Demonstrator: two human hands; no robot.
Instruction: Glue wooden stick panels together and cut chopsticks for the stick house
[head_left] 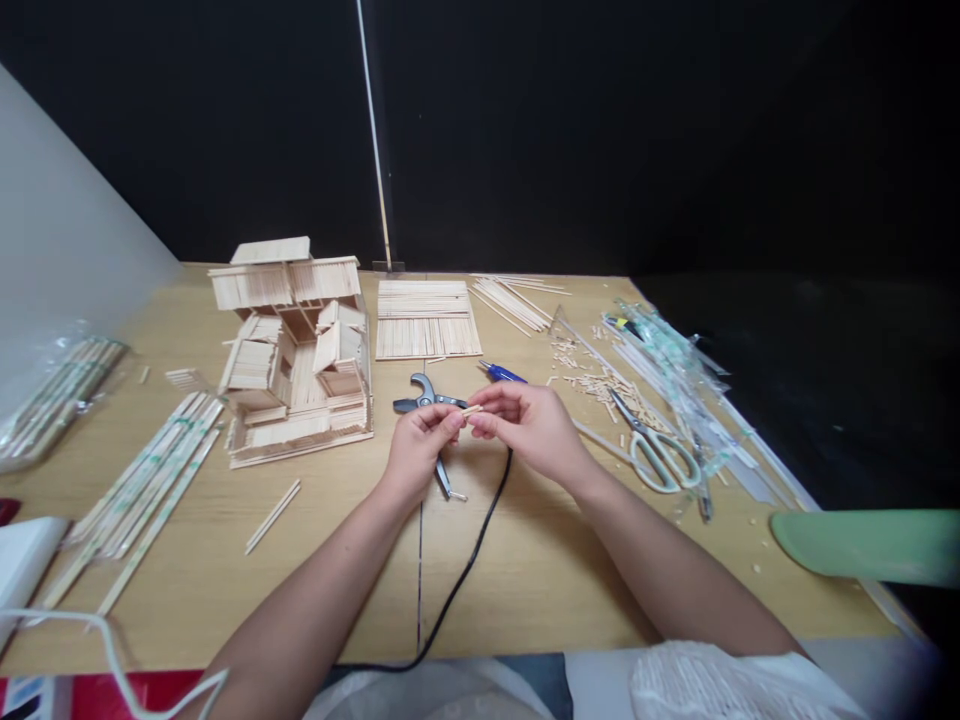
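Note:
Small pieces of wooden stick (471,411) are pinched between the fingertips of both hands, above the table's middle. My left hand (418,445) is closed on their left end, and my right hand (529,425) is closed on their right end. Grey cutters (442,473) lie beneath and behind my left hand. Just behind my right hand is a blue tool (502,373), partly hidden. A wooden model house (300,360) stands to the left, and a flat panel of sticks (427,320) lies behind the hands.
Right of the hands are scissors (660,455), cut stick bits (607,390) and plastic wrappers (667,350). Wrapped stick bundles (150,470) lie at the left. A black cable (472,560) runs toward the front edge. A green object (862,545) overhangs the right edge.

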